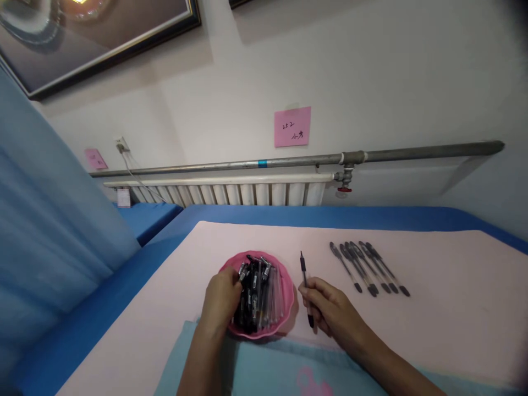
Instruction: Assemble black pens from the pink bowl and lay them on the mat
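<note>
A pink scalloped basket (290,300) holds black pen caps (248,297) and clear pen barrels (272,300). My left hand (221,294) reaches over its left rim, fingers closed at the caps; what they pinch is partly hidden. Just right of the basket, my right hand (328,305) grips a pen (303,269) between thumb and fingers. This pen is uncapped, with its dark tip pointing up and away from me and its black end below. Several capped pens (363,267) lie side by side in a slanted row, farther right on the pink cloth.
Pink cloth (449,308) covers the blue surface (330,216), with a light-blue cloth (268,368) along the near edge. Behind stand a white radiator (247,193) and a metal pipe (301,161) with a red-handled valve (345,190). A blue curtain (53,220) hangs at left.
</note>
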Demonstrator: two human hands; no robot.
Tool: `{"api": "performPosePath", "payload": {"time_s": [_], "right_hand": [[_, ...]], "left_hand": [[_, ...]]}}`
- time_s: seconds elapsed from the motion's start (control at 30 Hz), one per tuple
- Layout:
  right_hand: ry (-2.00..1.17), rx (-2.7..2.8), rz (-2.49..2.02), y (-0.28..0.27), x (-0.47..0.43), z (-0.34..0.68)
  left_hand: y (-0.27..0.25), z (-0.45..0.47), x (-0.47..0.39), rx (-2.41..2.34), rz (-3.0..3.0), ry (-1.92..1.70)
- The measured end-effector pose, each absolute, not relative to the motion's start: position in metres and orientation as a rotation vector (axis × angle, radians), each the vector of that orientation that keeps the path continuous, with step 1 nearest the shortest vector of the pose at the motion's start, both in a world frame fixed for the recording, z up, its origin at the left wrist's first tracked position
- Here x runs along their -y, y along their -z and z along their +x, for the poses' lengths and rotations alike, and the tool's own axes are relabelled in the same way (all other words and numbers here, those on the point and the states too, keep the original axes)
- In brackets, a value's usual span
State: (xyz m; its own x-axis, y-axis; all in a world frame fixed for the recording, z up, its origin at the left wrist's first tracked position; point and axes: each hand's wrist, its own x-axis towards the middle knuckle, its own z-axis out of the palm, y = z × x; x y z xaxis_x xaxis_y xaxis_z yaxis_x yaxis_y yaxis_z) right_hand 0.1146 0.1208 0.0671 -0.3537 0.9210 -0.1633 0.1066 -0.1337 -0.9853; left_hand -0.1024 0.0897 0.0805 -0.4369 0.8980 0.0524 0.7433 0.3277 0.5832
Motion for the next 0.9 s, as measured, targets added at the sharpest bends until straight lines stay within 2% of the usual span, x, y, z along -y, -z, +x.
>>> {"api": "performPosePath", "payload": {"time_s": [0.63,0.9], "right_hand": [[-1.569,1.455,-1.198,-0.069,-0.121,0.114],[-1.592,1.452,-1.172,-0.067,-0.122,0.114]], "left_hand": [[-0.094,-0.111,-0.083,-2.652,1.375,-0.479],[-0.1,-0.112,-0.081,-2.589,1.373,-0.497]]}}
